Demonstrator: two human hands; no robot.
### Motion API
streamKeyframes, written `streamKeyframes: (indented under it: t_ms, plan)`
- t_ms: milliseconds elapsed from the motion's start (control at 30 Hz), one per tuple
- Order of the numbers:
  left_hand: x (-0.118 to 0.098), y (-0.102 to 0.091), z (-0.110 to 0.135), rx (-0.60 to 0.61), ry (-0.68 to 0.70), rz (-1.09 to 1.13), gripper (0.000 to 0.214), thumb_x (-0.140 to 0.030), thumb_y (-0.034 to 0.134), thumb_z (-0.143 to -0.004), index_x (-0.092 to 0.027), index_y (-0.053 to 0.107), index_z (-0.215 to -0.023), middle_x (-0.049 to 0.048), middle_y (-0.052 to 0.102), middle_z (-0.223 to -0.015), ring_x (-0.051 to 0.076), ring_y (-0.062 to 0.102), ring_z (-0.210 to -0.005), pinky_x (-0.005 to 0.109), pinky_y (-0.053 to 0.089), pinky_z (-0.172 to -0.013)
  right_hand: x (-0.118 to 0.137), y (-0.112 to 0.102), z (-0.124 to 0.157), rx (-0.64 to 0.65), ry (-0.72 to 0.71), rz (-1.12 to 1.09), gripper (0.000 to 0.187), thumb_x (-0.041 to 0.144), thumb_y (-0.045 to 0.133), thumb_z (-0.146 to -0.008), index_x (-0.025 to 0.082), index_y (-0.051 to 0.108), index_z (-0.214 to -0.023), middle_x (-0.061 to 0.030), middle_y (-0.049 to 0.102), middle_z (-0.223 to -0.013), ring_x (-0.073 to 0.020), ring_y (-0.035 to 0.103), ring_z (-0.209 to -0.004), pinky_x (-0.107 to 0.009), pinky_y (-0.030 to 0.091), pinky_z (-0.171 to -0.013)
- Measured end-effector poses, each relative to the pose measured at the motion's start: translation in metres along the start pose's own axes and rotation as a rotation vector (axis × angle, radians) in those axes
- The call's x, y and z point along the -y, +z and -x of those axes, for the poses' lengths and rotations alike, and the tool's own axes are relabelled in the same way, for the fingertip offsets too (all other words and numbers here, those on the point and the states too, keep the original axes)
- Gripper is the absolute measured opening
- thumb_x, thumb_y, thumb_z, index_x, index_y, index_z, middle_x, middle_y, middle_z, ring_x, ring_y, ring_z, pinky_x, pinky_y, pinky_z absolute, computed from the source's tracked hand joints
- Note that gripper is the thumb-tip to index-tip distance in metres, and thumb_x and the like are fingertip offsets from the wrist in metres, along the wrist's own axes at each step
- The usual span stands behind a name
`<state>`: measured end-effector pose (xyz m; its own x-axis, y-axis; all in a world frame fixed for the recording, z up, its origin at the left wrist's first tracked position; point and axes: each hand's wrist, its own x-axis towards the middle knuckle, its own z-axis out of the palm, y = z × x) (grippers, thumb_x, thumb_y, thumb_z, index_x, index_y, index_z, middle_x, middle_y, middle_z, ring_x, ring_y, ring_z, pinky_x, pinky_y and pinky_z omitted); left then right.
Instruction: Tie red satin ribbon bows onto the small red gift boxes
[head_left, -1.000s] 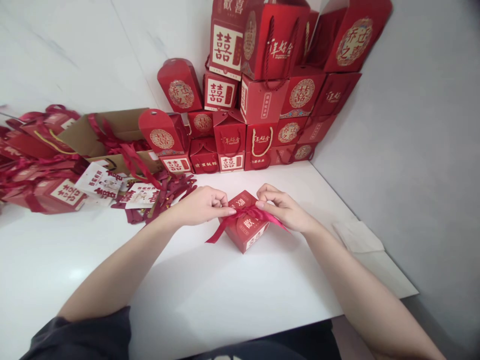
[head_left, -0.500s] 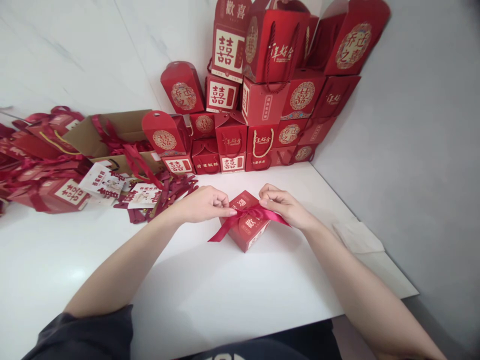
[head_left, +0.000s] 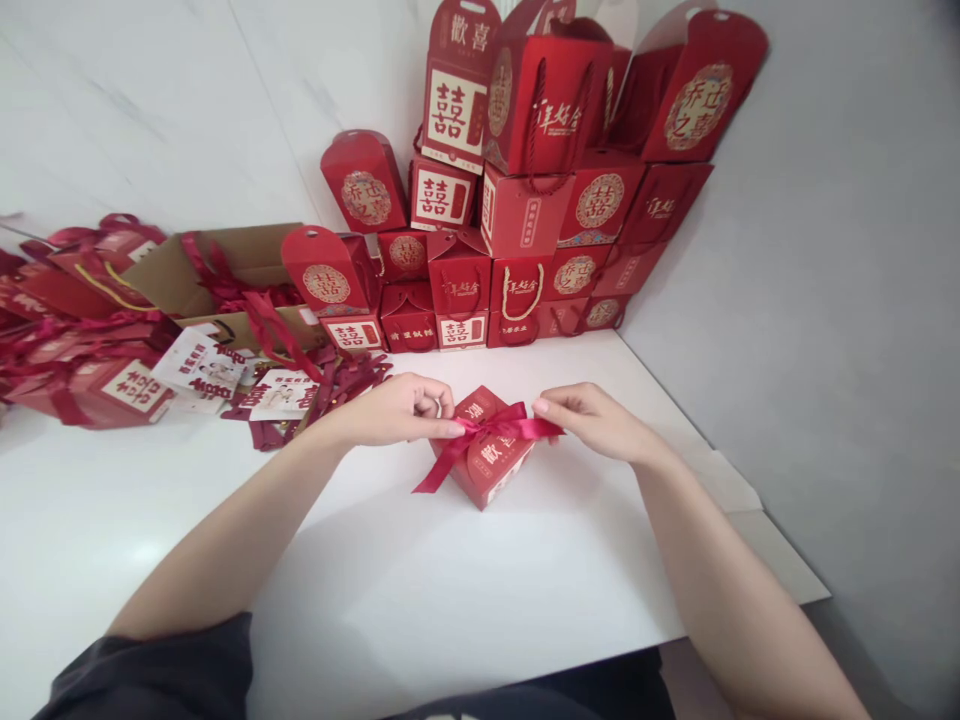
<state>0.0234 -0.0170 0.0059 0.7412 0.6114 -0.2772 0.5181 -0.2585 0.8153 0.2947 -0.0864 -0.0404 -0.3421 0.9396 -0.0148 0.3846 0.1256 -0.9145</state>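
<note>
A small red gift box (head_left: 491,470) with pale characters rests on the white table, one corner toward me. Dark pink ribbon (head_left: 450,462) crosses its top in a bow, one tail hanging down the left side. My left hand (head_left: 409,410) pinches the ribbon at the left of the bow between thumb and fingers. On the right, my right hand (head_left: 589,418) has its thumb and fingers closed on the ribbon's right-hand end, off the box's edge. The fingers behind the ribbon are partly hidden.
Stacked red gift boxes (head_left: 457,270) stand against the wall behind. To the left are an open cardboard box (head_left: 161,275) of ribbons, printed cards (head_left: 281,395), a pile of dark red ribbon pieces (head_left: 349,385) and more tied boxes (head_left: 97,390). A grey wall (head_left: 810,300) bounds the right.
My right hand has moved right, away from the bow, drawing the ribbon's right end out straighter. My left hand stays pinched at the bow's left side.
</note>
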Motion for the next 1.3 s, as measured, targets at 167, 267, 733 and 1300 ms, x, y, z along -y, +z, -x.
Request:
streamKeyframes:
  t_ms: [167,267,733,1300]
  plan:
    - [0.004,0.002,-0.002,0.003,-0.073,0.016,0.034,-0.049,0.065,-0.077,-0.017,0.052,-0.075,-0.0049,0.050,-0.049,0.007,0.040,-0.040,0.019,0.028,-0.041,0.006,0.002,0.003,0.114,0.033,-0.153,0.040,0.051,0.060,-0.084,0.016,0.060,-0.063,0.0004,0.058,-0.057,-0.0106,0.049,-0.053,-0.025,0.039,-0.055]
    - [0.005,0.000,-0.003,0.023,-0.025,-0.054,0.035,-0.049,0.062,-0.080,-0.015,0.060,-0.074,-0.0039,0.049,-0.050,0.005,0.036,-0.043,0.019,0.026,-0.042,0.007,0.000,0.006,0.202,0.048,-0.148,0.038,0.050,0.060,-0.084,0.016,0.065,-0.067,-0.0012,0.061,-0.058,-0.0117,0.053,-0.053,-0.026,0.041,-0.056]
    - [0.005,0.014,-0.003,-0.302,-0.147,-0.242,0.059,-0.068,0.058,-0.073,-0.018,0.033,-0.055,-0.0056,0.038,-0.037,0.007,0.035,-0.033,0.019,0.025,-0.035,0.010,0.014,0.004,0.238,0.160,-0.214,0.040,0.053,0.063,-0.081,0.016,0.058,-0.064,0.0009,0.063,-0.054,-0.0105,0.058,-0.047,-0.023,0.046,-0.049]
    - [0.002,0.023,-0.005,-0.462,-0.105,-0.532,0.066,-0.077,0.052,-0.069,-0.017,0.031,-0.049,-0.0033,0.030,-0.046,0.009,0.027,-0.046,0.026,0.018,-0.046,-0.018,0.015,-0.007,0.562,0.295,-0.087,0.025,0.040,0.067,-0.077,0.015,0.071,-0.076,-0.0034,0.071,-0.067,-0.0145,0.066,-0.060,-0.025,0.051,-0.059]
